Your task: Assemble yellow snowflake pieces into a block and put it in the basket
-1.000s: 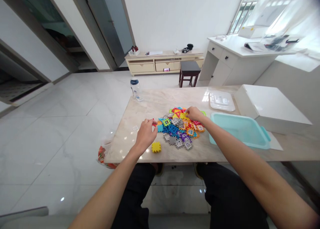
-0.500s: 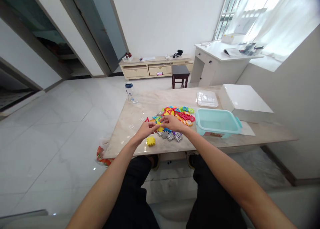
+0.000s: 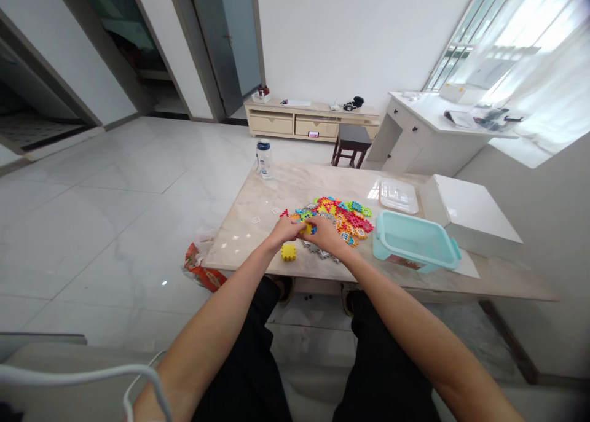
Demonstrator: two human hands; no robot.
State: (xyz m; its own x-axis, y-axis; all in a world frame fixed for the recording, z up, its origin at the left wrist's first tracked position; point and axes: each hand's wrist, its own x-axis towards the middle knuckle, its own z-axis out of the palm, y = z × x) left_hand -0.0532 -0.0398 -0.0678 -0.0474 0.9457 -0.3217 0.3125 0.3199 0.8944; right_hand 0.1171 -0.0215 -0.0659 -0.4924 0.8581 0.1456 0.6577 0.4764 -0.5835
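Both of my hands meet over the near edge of a pile of toothed plastic building pieces [image 3: 354,216] in red, yellow, blue, green, orange and grey. My left hand [image 3: 284,230] and my right hand [image 3: 325,233] close their fingers around a small yellow building piece [image 3: 306,228]. Fingers cover much of that piece. A yellow block [image 3: 289,252] of joined toothed pieces rests on the table just below my left hand. Grey pieces [image 3: 316,249] lie partly hidden under my right hand.
The marble-topped table [image 3: 249,244] also carries a teal plastic bin [image 3: 410,241], a clear lid [image 3: 399,196], a white box [image 3: 474,210] and a water bottle [image 3: 264,160]. Small white window pieces [image 3: 255,220] lie at the left. A dark stool [image 3: 353,138] stands beyond the table.
The camera view has turned, so the table sits differently in the picture. My hands have drawn closer together around the yellow piece. The yellow block stays on the table.
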